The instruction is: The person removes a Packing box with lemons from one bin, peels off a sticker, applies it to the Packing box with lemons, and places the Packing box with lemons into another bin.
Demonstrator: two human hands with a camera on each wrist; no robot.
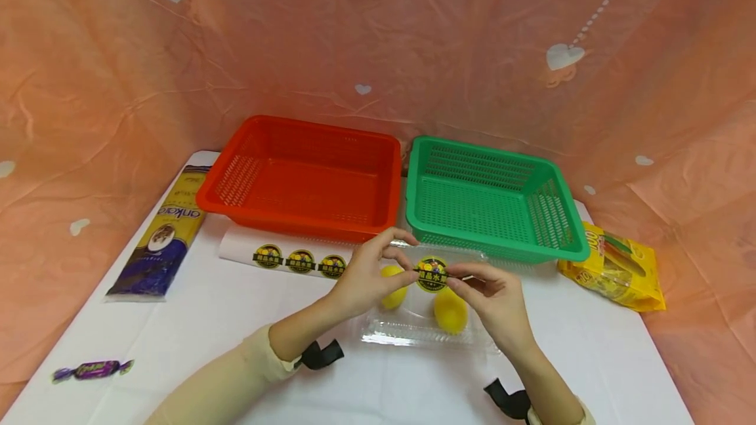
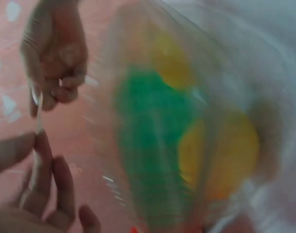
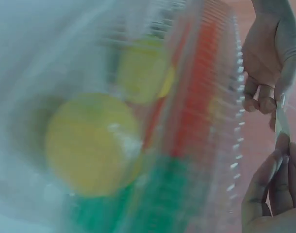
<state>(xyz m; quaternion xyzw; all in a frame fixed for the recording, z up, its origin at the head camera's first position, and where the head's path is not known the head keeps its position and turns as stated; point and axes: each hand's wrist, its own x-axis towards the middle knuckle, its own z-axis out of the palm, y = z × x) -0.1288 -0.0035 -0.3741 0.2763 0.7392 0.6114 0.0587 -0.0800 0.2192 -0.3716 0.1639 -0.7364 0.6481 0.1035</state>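
Observation:
Between both hands is a round black-and-yellow sticker with fruit pictures and lettering. My left hand pinches its left edge with thumb and fingers, and my right hand pinches the right edge. In the left wrist view the sticker appears edge-on as a thin strip. Below the hands lies a clear plastic box with two yellow fruits inside, one fruit at the right and another fruit at the left, partly hidden by my left hand. Both wrist views are blurred around the box.
Behind stand a red basket and a green basket. A white sheet of matching stickers lies before the red one. A blue-gold packet and a purple wrapped candy are at the left, a yellow packet at the right.

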